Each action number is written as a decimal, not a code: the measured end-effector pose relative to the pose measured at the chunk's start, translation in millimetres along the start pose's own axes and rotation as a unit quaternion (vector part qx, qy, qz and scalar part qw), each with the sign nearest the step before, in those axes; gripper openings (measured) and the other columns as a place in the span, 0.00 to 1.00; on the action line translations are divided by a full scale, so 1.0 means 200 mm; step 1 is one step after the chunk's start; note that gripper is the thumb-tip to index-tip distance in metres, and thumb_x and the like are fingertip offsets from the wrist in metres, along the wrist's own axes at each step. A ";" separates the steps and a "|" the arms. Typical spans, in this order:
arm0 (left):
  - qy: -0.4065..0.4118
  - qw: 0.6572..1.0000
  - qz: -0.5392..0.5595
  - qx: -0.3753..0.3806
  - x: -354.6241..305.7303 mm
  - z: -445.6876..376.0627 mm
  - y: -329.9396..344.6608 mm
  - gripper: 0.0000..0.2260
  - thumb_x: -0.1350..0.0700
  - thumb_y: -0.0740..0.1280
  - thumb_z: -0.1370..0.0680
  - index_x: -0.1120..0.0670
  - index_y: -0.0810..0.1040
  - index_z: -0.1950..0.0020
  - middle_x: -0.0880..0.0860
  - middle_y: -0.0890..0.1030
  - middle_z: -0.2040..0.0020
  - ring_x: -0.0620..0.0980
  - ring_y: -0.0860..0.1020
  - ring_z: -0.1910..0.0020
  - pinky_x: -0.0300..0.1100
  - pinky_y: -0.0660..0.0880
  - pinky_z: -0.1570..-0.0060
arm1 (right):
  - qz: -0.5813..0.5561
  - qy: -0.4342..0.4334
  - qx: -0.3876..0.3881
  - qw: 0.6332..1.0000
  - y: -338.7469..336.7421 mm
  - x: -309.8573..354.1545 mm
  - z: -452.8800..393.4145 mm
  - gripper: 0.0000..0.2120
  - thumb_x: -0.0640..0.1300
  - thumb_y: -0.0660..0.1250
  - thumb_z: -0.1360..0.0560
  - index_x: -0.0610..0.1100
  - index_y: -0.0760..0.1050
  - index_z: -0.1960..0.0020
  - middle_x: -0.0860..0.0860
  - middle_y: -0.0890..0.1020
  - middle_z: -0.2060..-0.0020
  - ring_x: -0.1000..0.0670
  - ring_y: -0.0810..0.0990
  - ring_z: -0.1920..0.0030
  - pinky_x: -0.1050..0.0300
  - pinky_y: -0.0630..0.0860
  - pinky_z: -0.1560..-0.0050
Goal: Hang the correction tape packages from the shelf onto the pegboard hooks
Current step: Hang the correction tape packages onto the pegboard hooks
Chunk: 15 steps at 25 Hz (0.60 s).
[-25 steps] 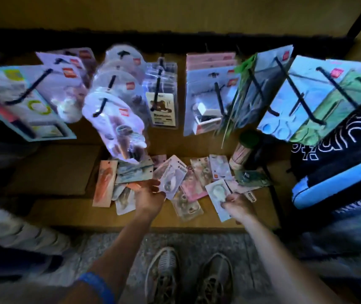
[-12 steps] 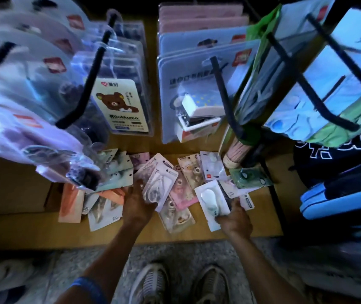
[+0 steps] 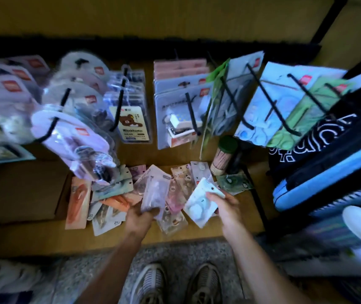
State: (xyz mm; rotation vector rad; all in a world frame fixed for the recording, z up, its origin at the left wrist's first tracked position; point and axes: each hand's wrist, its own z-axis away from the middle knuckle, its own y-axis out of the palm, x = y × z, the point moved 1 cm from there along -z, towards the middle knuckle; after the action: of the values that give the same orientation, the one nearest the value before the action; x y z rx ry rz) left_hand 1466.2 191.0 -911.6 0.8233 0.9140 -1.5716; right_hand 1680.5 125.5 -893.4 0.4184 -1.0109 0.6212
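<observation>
Shoes [image 3: 176, 281] are standing at the bottom centre of the frame on speckled floor. Above them, the left hand [image 3: 141, 216] is gripping a pinkish package [image 3: 154, 190] by its lower end, and the right hand [image 3: 224, 206] is pinching a pale blue-white package [image 3: 203, 200] near its punched hole; both are being lifted just clear of the scattered packages [image 3: 113, 194] lying on the wooden shelf [image 3: 32, 233]. Further up, black pegboard hooks [image 3: 193, 115] are jutting out, crowded with hanging stock, including a bear-printed card [image 3: 131, 123].

Judging from this, the step in hand is carrying a package to a hook. Doing it well is going to mean turning the card so its hole is facing the hook tip, then sliding it on without knocking the neighbouring packs; picking a hook with room looks wise.

Compared with half a second ago, both packages are now raised off the pile where they were lying flat under the hands, and the view is sitting higher, showing more of the hooks.
</observation>
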 end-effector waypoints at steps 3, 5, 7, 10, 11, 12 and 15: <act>-0.072 0.987 0.069 0.130 -0.03 0.24 -0.05 0.25 0.62 0.80 0.38 0.57 0.81 0.42 0.58 0.86 0.51 0.62 0.84 0.54 0.53 0.82 0.56 | -0.057 0.047 0.066 0.995 -0.01 0.14 0.19 0.03 0.36 0.76 0.31 0.42 0.83 0.61 0.49 0.87 0.64 0.46 0.85 0.60 0.55 0.79 0.59; -0.078 0.973 0.063 0.206 -0.07 0.38 -0.07 0.26 0.62 0.79 0.36 0.54 0.80 0.39 0.58 0.86 0.47 0.62 0.84 0.49 0.53 0.82 0.56 | -0.059 0.041 0.105 0.992 -0.02 0.24 0.33 0.08 0.37 0.76 0.30 0.45 0.85 0.67 0.49 0.87 0.66 0.49 0.86 0.66 0.55 0.80 0.60; -0.061 0.968 0.065 0.233 -0.16 0.52 -0.09 0.21 0.68 0.73 0.30 0.54 0.78 0.38 0.57 0.86 0.47 0.60 0.84 0.49 0.46 0.81 0.63 | -0.057 0.005 0.129 0.990 -0.03 0.34 0.49 0.11 0.36 0.74 0.29 0.46 0.85 0.68 0.49 0.87 0.67 0.50 0.85 0.68 0.58 0.81 0.65; -0.020 0.957 0.081 0.278 -0.34 0.74 -0.09 0.20 0.71 0.68 0.27 0.54 0.77 0.40 0.55 0.86 0.48 0.59 0.84 0.50 0.46 0.82 0.66 | -0.067 -0.050 0.148 0.985 -0.05 0.49 0.71 0.05 0.37 0.72 0.27 0.38 0.84 0.52 0.42 0.86 0.57 0.44 0.84 0.59 0.57 0.81 0.64; 0.002 0.952 0.090 0.294 -0.41 0.82 -0.08 0.19 0.71 0.68 0.27 0.53 0.77 0.39 0.55 0.86 0.48 0.58 0.84 0.49 0.48 0.82 0.64 | -0.070 -0.069 0.152 0.984 -0.06 0.54 0.77 0.06 0.37 0.72 0.26 0.37 0.82 0.50 0.42 0.86 0.57 0.44 0.84 0.58 0.56 0.82 0.63; 0.029 0.948 0.093 0.302 -0.47 0.88 -0.08 0.19 0.68 0.70 0.27 0.53 0.76 0.39 0.54 0.86 0.47 0.57 0.84 0.48 0.48 0.83 0.62 | -0.070 -0.093 0.150 0.982 -0.06 0.59 0.82 0.06 0.38 0.72 0.26 0.38 0.82 0.50 0.44 0.86 0.58 0.45 0.84 0.58 0.55 0.82 0.62; 0.121 0.945 0.091 0.291 -0.66 1.08 -0.09 0.21 0.60 0.76 0.33 0.52 0.76 0.41 0.51 0.86 0.49 0.53 0.85 0.52 0.45 0.82 0.61 | -0.062 -0.161 0.145 0.974 -0.07 0.77 0.99 0.04 0.43 0.73 0.26 0.43 0.82 0.54 0.47 0.87 0.61 0.46 0.85 0.60 0.50 0.81 0.56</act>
State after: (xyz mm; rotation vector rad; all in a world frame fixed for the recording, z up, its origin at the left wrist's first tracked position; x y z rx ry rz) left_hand 1461.9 61.0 -693.9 1.5015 0.5116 -1.6157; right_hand 1620.0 42.6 -665.1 0.8542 -1.1941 0.5998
